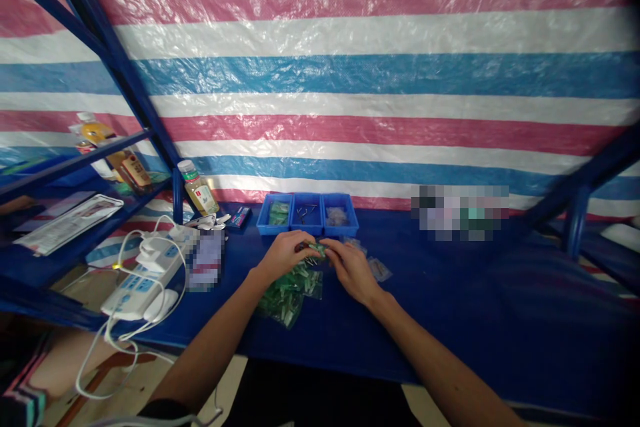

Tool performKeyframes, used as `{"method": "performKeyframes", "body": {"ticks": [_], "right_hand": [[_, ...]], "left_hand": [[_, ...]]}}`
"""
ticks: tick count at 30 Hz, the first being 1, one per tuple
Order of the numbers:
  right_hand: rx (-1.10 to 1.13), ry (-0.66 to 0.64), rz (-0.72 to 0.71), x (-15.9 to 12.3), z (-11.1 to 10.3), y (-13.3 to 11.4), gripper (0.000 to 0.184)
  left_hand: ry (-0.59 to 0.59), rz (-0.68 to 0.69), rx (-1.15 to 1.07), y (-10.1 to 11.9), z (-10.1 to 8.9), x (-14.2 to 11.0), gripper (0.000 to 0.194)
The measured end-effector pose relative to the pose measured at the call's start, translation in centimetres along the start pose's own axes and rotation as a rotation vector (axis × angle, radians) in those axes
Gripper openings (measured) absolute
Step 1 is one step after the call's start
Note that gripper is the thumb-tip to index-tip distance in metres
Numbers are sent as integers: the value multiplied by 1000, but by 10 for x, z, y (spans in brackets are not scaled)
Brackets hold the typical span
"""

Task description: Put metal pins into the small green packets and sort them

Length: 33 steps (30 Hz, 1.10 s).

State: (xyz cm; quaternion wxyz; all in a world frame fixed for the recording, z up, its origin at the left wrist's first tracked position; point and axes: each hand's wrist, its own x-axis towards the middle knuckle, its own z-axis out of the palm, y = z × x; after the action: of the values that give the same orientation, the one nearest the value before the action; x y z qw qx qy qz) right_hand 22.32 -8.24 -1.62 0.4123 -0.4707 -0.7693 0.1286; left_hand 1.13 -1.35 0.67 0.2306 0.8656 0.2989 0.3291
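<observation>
My left hand (pixel 283 255) and my right hand (pixel 353 270) meet over the blue table, and their fingertips pinch a small green piece (pixel 316 249), probably a circuit board in clear plastic. Just below my hands lies a heap of similar green pieces in clear bags (pixel 290 297). Small clear bags (pixel 379 269) lie beside my right hand. Behind my hands stands a blue three-compartment tray (pixel 307 213), holding green bagged pieces, dark screws and clear bagged items.
A white power strip (pixel 143 273) with white cables lies at the table's left. A bottle (pixel 197 188) and a small box (pixel 239 217) stand behind it. Blue shelf uprights (pixel 576 220) flank the table, and a striped tarp (pixel 350 73) hangs behind. A blurred object (pixel 460 212) sits back right.
</observation>
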Motion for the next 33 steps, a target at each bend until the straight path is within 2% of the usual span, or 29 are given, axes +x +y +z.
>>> {"method": "performKeyframes", "body": {"ticks": [6,10,12,17,20,23,28,33], "right_hand": [[185,83,175,-2,7,0,29],[272,121,245,-1,9,1,29],[269,122,220,-1,7,2,30],[169,109,9,-2,1,5,30],[118,95,-61,-1,0,9,35],[74,127,-15,0,3,14,37],[54,138,110,1,4,18,30],[95,109,14,2,0,11,22]], "left_hand": [[25,-108,-91,-3,6,0,32],[25,-91,-86,-3,7,0,29],[21,-55,-39,-1,5,0,25],[44,43,56,4,-2,1,23],[52,83,81,4,-5,1,22],[29,121,84,1,-5,1,28],[20,182,81,-3,-2,0,34],[29,170,89,-1,-3,0,22]]}}
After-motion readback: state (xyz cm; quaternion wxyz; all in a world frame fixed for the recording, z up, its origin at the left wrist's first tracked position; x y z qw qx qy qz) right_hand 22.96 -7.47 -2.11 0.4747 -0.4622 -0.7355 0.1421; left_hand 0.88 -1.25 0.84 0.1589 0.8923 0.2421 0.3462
